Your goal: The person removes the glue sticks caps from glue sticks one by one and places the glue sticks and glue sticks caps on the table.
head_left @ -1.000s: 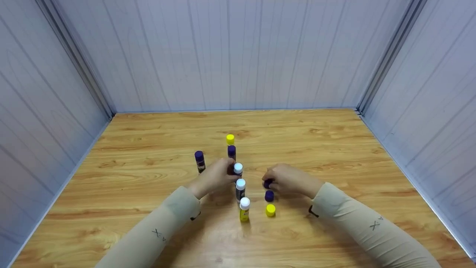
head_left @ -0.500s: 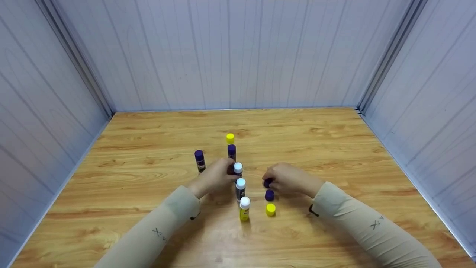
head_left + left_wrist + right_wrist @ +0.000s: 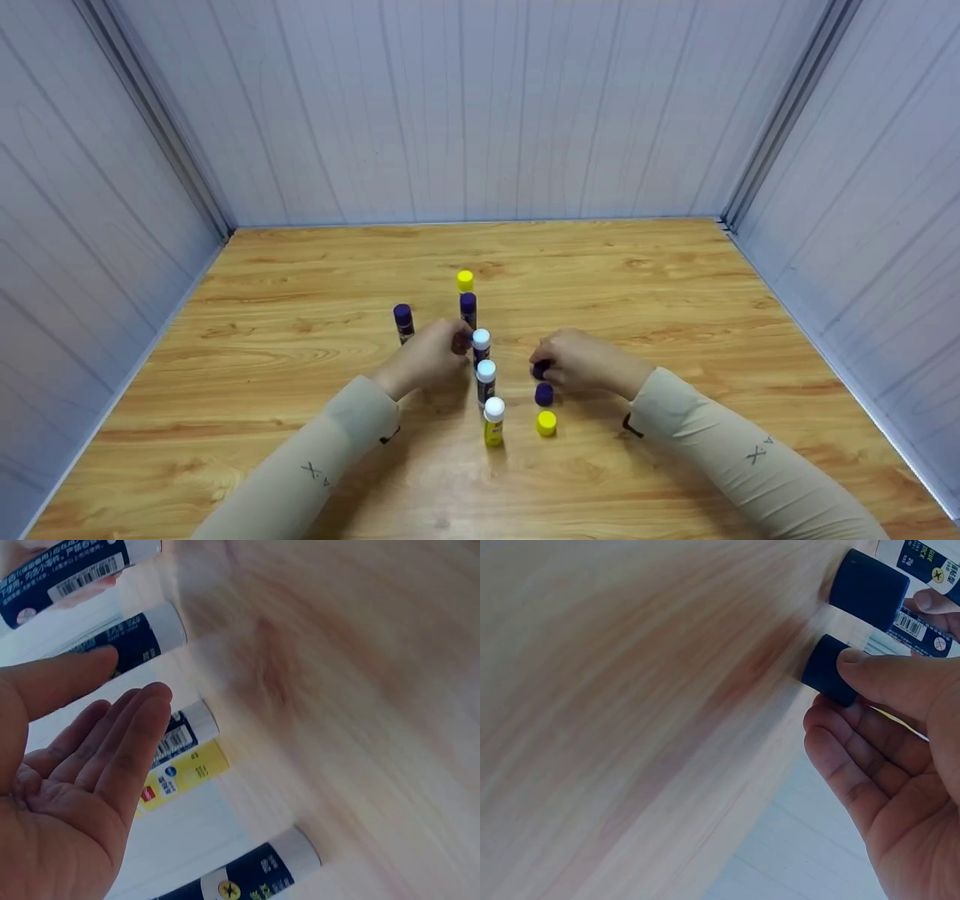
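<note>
The left hand (image 3: 429, 352) lies just beside a white-topped navy glue stick (image 3: 482, 352), its grip wide: thumb and straight fingers stand apart with nothing held between them, though whether a fingertip brushes the stick cannot be told. The right hand (image 3: 589, 364) has a narrow grip, thumb and fingers pinching a dark blue cap (image 3: 826, 669) low over the counter (image 3: 675, 285); whether the cap touches the wood-grain surface is unclear. Nearer the person, a second dark blue cap (image 3: 544, 394) and then a yellow cap (image 3: 547, 424) sit in line with the pinched one. Between the hands, the glue sticks stand upright in a row running away from the person: nearest is a white-topped yellow glue stick (image 3: 493, 427), followed by another white-topped navy glue stick (image 3: 487, 386), the one beside the left hand, a dark-blue-capped glue stick (image 3: 468, 306) and, farthest off, a yellow-capped glue stick (image 3: 465, 282). A separate dark-capped glue stick (image 3: 403, 321) stands left of the row, partly hidden by the left hand. Pale panelled walls (image 3: 495, 112) enclose the counter.
</note>
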A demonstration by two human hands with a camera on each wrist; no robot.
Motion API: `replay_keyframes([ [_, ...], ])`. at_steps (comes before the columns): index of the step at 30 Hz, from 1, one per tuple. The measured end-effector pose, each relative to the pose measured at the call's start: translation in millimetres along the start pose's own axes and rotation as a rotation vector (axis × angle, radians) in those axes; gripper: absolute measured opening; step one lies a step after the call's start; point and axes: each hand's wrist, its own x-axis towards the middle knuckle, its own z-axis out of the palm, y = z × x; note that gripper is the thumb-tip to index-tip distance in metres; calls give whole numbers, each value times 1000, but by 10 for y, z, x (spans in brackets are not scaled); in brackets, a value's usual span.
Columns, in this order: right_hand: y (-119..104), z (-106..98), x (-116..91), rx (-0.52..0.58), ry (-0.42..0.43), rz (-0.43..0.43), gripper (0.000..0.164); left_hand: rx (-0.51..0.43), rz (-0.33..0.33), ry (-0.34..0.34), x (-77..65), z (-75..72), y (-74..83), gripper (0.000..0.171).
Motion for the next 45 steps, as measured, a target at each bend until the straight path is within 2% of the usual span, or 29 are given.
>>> replay_keyframes([
  [4, 6, 1, -9, -5, -10, 5, 5, -20, -48, 65, 1, -13, 10, 23],
  [8, 13, 1, -13, -9, -18, 8, 5, -22, -97, 158, 29, 13, 16, 22],
  [13, 25, 14, -6, 1, -16, 14, 5, -9, -171, 235, 89, 46, 26, 37],
  [16, 29, 24, -7, 1, -7, 15, 7, -7, -200, 245, 127, 50, 35, 45],
  [22, 29, 23, -11, -10, 18, -20, 7, 26, -197, 250, 193, 62, 28, 49],
  [26, 27, 17, -10, -17, 28, -40, 8, 52, -193, 251, 230, 84, 10, 42],
  [32, 9, 4, -8, -8, 7, 3, 15, 17, -221, 225, 271, 116, -5, 25],
  [38, -16, -16, 6, -5, -21, 29, 13, 6, -240, 232, 297, 117, -10, 23],
  [45, -15, -19, 14, 1, -19, 36, 13, 4, -225, 246, 318, 127, -31, 22],
])
